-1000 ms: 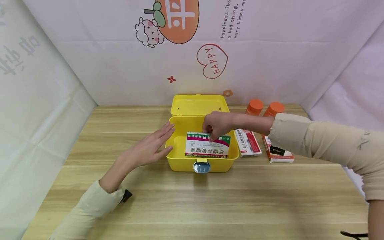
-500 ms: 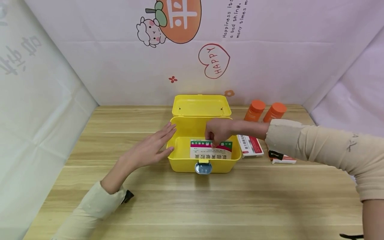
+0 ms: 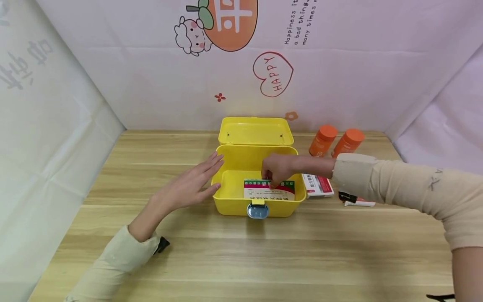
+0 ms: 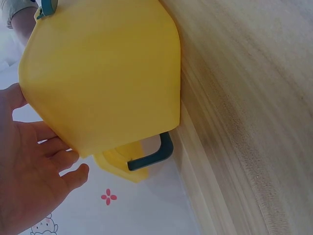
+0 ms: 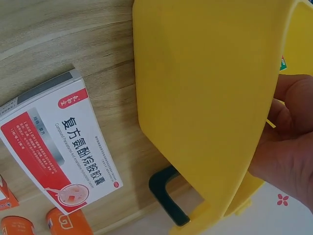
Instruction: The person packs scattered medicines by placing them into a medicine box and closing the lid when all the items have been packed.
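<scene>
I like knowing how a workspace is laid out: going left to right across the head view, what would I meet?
Cream left sleeve → left hand → open yellow box → first orange bottle → second orange bottle.

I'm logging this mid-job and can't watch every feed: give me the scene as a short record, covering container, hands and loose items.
Container: yellow box, lid open
Inside: green-banded carton, lower part hidden by the box's front wall
Right hand: reaches inside, pinches that carton's upper edge
Left hand: fingers extended at the box's left side
Outside, right: red-and-white carton; orange bottle; second orange bottle
Partly hidden: another carton, behind the right sleeve
</scene>
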Demonstrator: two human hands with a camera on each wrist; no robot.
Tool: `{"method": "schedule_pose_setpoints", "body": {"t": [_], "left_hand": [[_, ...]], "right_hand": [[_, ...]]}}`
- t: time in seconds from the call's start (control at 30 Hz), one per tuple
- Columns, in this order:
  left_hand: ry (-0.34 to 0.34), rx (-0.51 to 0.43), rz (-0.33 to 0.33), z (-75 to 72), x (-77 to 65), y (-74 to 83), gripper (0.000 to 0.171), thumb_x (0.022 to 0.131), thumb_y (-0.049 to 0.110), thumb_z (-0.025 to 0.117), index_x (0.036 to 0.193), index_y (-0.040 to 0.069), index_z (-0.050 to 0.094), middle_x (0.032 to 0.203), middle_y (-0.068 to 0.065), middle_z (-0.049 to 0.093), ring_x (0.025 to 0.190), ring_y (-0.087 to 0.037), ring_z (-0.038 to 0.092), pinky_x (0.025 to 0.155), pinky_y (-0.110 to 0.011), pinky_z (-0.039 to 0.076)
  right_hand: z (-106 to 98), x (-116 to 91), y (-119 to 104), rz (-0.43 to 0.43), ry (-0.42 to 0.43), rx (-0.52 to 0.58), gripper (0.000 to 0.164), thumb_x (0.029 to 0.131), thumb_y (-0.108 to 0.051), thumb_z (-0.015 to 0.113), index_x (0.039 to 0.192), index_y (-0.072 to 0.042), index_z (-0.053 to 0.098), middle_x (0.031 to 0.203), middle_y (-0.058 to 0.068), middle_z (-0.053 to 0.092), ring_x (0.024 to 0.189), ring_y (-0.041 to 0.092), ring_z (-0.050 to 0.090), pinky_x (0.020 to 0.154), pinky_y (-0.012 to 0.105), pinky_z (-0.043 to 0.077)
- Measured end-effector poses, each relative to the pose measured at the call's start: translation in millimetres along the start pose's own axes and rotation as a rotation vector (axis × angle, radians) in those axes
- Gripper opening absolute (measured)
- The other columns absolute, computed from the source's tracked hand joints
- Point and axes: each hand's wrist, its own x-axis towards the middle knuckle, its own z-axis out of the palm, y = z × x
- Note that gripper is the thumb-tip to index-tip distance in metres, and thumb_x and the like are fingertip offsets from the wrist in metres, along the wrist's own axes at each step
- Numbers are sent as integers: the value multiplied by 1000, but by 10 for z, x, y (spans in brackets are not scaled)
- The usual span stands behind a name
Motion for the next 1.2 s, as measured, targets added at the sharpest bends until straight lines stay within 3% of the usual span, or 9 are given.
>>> {"method": "schedule_pose_setpoints", "body": {"t": [0.17,0.43,0.9,1.2], "left_hand": [[-1,6,6,-18,14,19,68,105,37,46,157,0,24,166,-16,18,155,-29,18,123,-48,27],[9,3,14,-49,27,42,67,104,36,47,156,-2,26,165,-18,20,155,-30,19,122,-48,28],[3,-15,0,-47,0,50,68,104,36,48,156,-1,26,166,-17,19,155,-30,20,121,-50,29],[-1,-14,1,-50,-3,69,67,104,35,48,156,-2,26,166,-18,20,155,-31,19,122,-51,29]], "right_hand": [[18,-9,7,14,7,-2,31,87,-17,78,116,-7,74,104,4,74,88,15,63,88,30,58],[-41,-88,21,38,28,-14,32,90,-16,74,119,-3,71,113,9,73,104,21,67,95,36,57],[-125,-357,-19,-45,161,142,23,91,-14,73,112,-5,75,106,5,76,97,17,69,91,35,59],[-62,-679,-76,-89,226,225,16,91,-17,73,107,-12,75,100,-3,75,93,11,69,89,33,59]]}}
